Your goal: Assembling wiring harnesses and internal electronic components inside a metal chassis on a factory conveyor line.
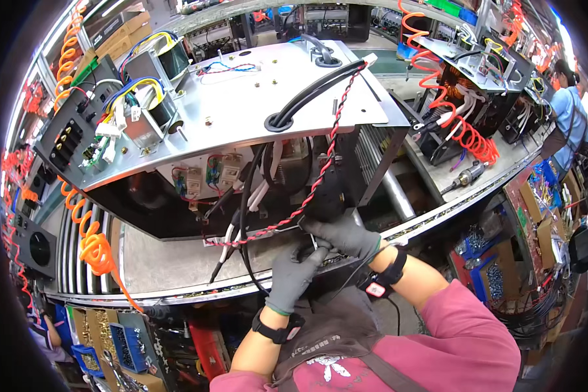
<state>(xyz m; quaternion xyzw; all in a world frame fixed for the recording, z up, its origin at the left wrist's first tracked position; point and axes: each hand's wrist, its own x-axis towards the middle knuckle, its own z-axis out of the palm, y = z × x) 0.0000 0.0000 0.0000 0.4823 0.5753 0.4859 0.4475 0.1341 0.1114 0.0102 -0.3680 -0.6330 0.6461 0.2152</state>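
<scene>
My two grey-gloved hands meet at the front edge of the bench, below a large metal-and-black electrical chassis (228, 111). My left hand (293, 277) is closed, its fingertips pinched by a small pale thin piece (315, 243) too small to name. My right hand (347, 236) is closed beside it, fingers bent toward the left fingertips; whatever it grips is hidden. A red-and-black twisted wire (317, 186) hangs from the top plate past my hands. Black cables (243, 215) drop from the chassis's open front, one reaching down beside my left hand.
Transformers with coloured wires (153, 98) stand on the chassis's left. Coiled orange air hoses hang at left (95, 251) and right (464, 130). A power screwdriver (467, 176) lies by another unit at right. Blue parts bins (127, 346) stand below left; a person (565, 117) is at far right.
</scene>
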